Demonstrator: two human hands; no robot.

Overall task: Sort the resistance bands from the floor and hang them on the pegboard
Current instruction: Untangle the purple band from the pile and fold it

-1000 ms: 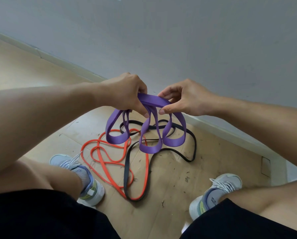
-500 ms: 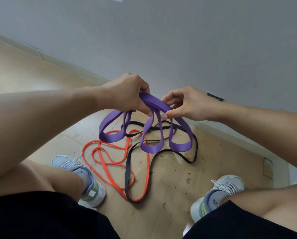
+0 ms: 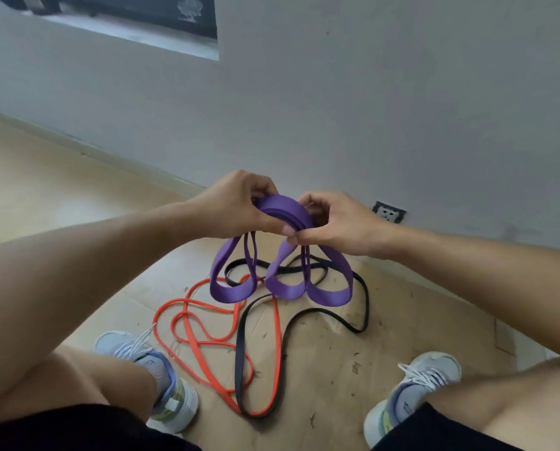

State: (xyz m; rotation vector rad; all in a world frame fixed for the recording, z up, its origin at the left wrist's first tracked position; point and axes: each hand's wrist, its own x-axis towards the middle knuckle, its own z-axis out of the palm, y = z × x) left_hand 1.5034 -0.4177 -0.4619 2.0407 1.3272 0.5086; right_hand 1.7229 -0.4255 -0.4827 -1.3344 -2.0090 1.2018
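A wide purple resistance band (image 3: 282,289) is folded into several loops that hang above the floor. My left hand (image 3: 239,206) grips the gathered top of the loops from the left. My right hand (image 3: 337,222) pinches the same bundle from the right, thumb and forefinger on the band. Under the loops, an orange band (image 3: 204,340) and a thin black band (image 3: 343,320) lie tangled together on the wooden floor. The pegboard is not in sight.
My two shoes, left (image 3: 161,382) and right (image 3: 412,392), stand either side of the tangled bands. A grey wall (image 3: 369,109) with a socket (image 3: 388,212) runs close behind. A dark window ledge (image 3: 125,24) is at the top left.
Both hands have risen with the purple band and come closer together, bunching the loops at the top. The view has tilted upward, showing more wall and the socket.
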